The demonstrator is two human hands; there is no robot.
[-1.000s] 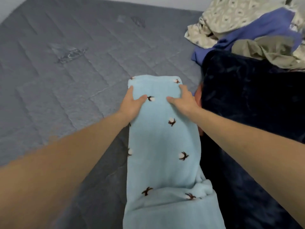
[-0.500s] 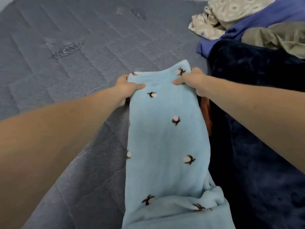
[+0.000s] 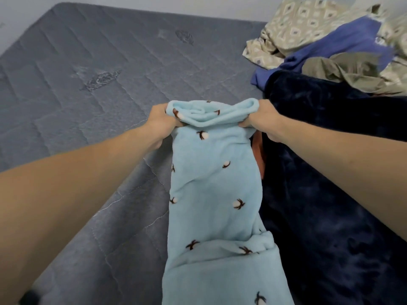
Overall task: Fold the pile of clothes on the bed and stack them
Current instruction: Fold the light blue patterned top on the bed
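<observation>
A long light-blue fleece garment [image 3: 215,190] with small brown-and-white flower marks lies lengthwise down the middle of the grey mattress [image 3: 88,95]. Its far end is lifted off the bed and sags between my hands. My left hand [image 3: 160,123] grips the far left corner. My right hand [image 3: 262,119] grips the far right corner. The near end of the garment is folded over and runs out of the bottom of the view.
A dark navy fleece blanket [image 3: 330,194] covers the right side of the bed, touching the blue garment. Behind it lies a loose pile: a beige patterned cloth [image 3: 308,25], a violet-blue garment [image 3: 343,42] and an olive one [image 3: 343,69]. Something orange [image 3: 258,159] shows under the navy blanket.
Both hands went from lying flat on the garment's far end to gripping its two corners, and they have raised that end off the mattress.
</observation>
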